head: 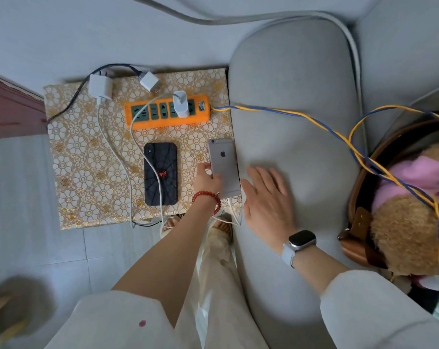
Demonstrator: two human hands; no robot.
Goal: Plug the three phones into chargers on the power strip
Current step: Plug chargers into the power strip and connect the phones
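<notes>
left hand (pixel 208 181) with the red bead bracelet (pixel 208 199) is gripping the silver-grey phone with the apple logo (pixel 224 167) by its left edge, fingers curled round it, back side up, at the right edge of the gold-and-white floral patterned mat (pixel 87 157). a white cable (pixel 229 206) seems to go into the phone's near end. right hand (pixel 266 197), grey-strapped smartwatch (pixel 300 243) on the wrist, is flat on the grey sofa cushion (pixel 296 122) just beside the phone, fingers straight and spread, holding nothing.

black phone with a red spider and web pattern case (pixel 160 173) lies face down mid-mat, left of the silver one, a cable running along its near end. can only spot those two phones.

orange power strip with green sockets (pixel 166 112) sits at the far side of the mat, one white charger brick (pixel 180 104) plugged into it. two more white charger bricks, a bigger one (pixel 100 86) and a smaller one (pixel 149 80), lie loose behind it, unplugged. blue-and-yellow twisted cord (pixel 289 114) runs from the strip across the cushion toward a brown plush toy (pixel 412 222).
</notes>
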